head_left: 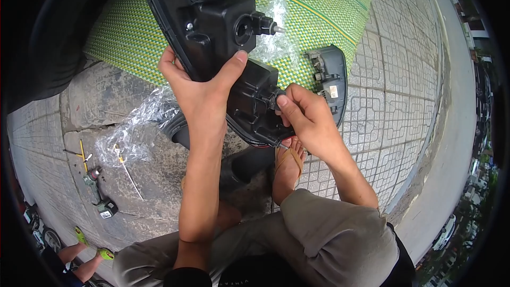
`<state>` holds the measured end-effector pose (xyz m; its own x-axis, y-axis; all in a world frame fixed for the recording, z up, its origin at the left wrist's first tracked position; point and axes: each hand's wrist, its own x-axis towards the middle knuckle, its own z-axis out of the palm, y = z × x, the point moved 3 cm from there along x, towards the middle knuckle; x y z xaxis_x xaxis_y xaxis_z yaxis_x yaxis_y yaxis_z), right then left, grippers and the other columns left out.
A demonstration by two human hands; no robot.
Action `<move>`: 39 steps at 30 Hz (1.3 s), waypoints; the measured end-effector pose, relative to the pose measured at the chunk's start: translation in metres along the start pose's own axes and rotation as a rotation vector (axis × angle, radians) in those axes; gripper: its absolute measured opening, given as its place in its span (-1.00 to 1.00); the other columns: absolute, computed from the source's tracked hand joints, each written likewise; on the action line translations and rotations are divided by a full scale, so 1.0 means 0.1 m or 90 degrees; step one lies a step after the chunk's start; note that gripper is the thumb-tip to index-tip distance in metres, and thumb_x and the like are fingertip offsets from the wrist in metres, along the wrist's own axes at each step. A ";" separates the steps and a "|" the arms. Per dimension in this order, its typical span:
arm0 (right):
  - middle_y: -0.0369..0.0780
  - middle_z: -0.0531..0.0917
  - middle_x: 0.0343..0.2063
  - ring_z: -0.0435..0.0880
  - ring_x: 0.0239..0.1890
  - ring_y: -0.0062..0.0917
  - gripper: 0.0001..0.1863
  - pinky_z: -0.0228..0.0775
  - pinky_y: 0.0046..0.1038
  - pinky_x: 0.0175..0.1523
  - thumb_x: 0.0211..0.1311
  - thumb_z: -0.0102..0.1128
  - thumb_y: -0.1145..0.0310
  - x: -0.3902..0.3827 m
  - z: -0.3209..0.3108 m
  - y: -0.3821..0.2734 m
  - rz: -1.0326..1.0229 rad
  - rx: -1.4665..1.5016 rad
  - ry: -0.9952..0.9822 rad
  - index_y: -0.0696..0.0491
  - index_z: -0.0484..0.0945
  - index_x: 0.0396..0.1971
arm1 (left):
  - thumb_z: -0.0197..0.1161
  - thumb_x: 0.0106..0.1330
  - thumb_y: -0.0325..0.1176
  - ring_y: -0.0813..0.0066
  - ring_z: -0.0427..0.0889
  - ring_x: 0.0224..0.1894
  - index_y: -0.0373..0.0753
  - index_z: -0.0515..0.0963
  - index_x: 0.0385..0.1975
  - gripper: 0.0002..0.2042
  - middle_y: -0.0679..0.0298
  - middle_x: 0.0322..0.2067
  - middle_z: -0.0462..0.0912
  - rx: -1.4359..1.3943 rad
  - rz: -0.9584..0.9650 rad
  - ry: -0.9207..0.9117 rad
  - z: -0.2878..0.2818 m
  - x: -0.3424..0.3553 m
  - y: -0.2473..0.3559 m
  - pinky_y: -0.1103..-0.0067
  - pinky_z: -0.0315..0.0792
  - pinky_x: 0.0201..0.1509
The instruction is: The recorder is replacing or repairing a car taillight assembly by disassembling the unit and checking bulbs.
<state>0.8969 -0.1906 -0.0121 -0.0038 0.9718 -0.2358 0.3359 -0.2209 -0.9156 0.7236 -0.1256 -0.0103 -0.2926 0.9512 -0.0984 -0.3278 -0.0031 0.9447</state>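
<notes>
A long black plastic lamp housing [215,32] with sockets, studs and a round opening is held up at a slant across the upper middle. My left hand [202,87] grips its left edge, fingers behind it and thumb pressed on the face below the round opening. My right hand [308,117] pinches a small black socket piece [276,101] on the housing's lower right part, thumb over it. Behind the housing, a second dark unit [332,74] with a white label lies on the green woven mat [345,8], near crumpled clear plastic [279,8].
On the worn concrete at lower left lie a cordless drill [95,191], screwdrivers [130,175] and plastic wrap [133,127]. A dark curved object [239,167] sits beneath my arms. Another person's legs [82,266] and bicycles show at bottom left. Tiled pavement [390,90] and a road border the right.
</notes>
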 end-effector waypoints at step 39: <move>-0.38 0.49 -0.65 0.38 -0.56 -0.73 -0.63 0.19 -0.54 -0.45 0.50 0.11 0.24 0.12 0.28 -0.21 0.161 0.480 -0.123 0.20 0.62 -0.46 | 0.42 0.07 -0.49 0.27 0.54 0.11 -0.29 0.26 0.28 -0.29 0.11 0.13 0.49 -0.005 0.389 0.022 -0.28 -0.08 0.22 0.33 0.45 0.31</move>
<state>0.8633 -0.1764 -0.0045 -0.1988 0.8690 -0.4532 -0.3755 -0.4946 -0.7838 0.6936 -0.1423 0.0030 -0.4584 0.7661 0.4505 -0.0986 -0.5476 0.8309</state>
